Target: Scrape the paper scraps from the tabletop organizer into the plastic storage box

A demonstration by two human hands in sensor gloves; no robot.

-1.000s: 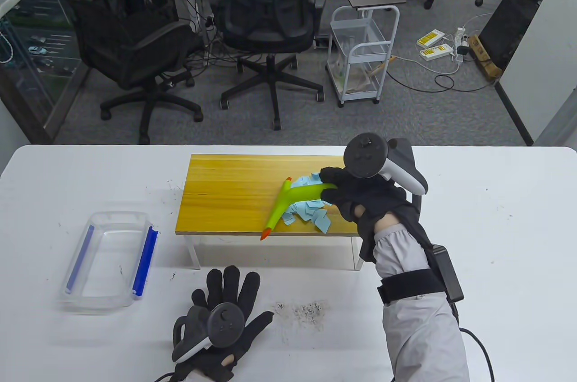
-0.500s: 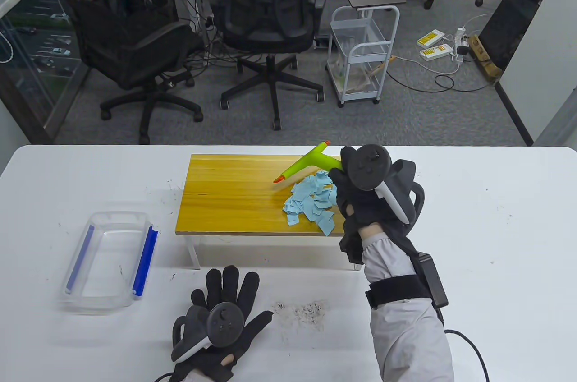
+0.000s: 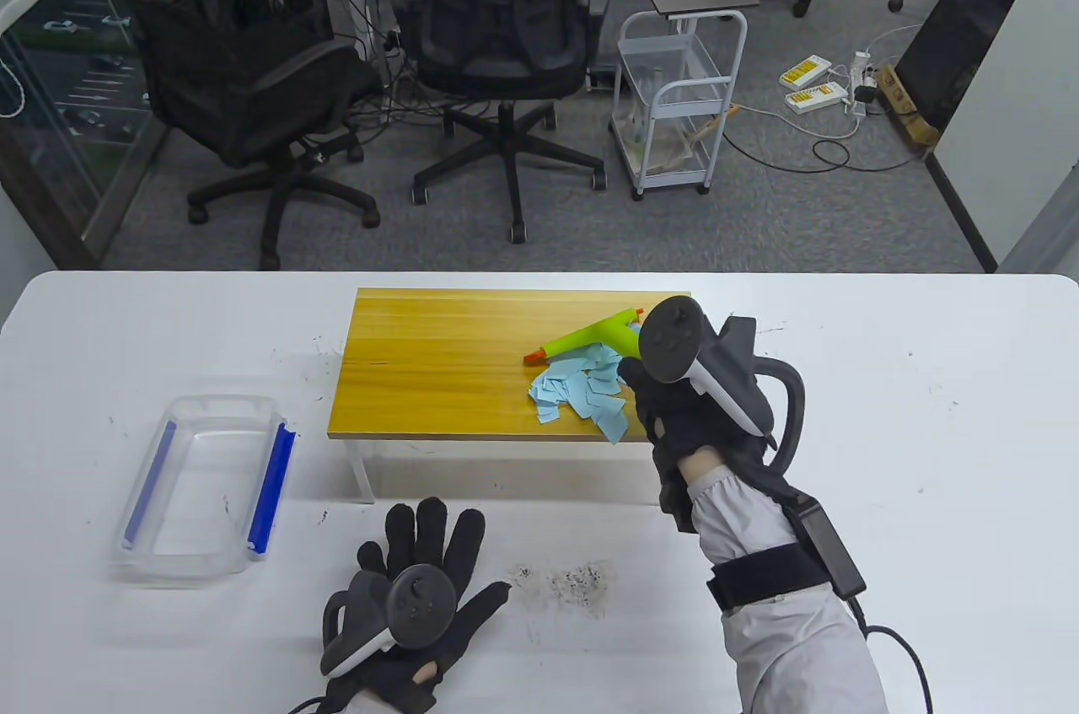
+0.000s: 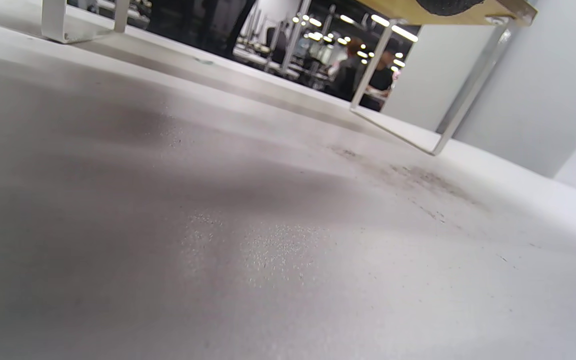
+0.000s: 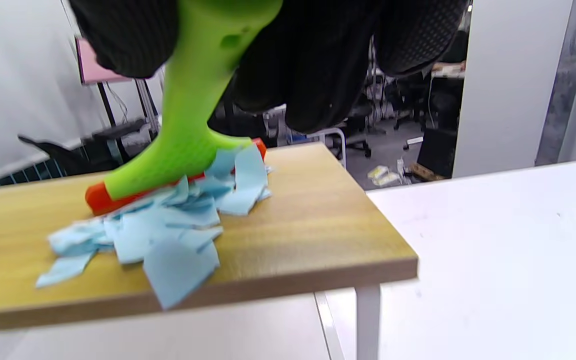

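The organizer [image 3: 438,364] stood mid-tabletop [image 3: 927,453]; scraps [image 3: 582,392] lay at its front-right corner; the storage box [image 3: 202,486] sat near the tabletop's left edge.

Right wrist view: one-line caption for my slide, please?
Right hand grips green scraper, its orange blade on blue paper scraps near the wooden organizer's edge.

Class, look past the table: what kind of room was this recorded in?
Most likely an office or lab workspace: mesh office chairs, a white rolling cart and a power strip with cables on grey carpet.
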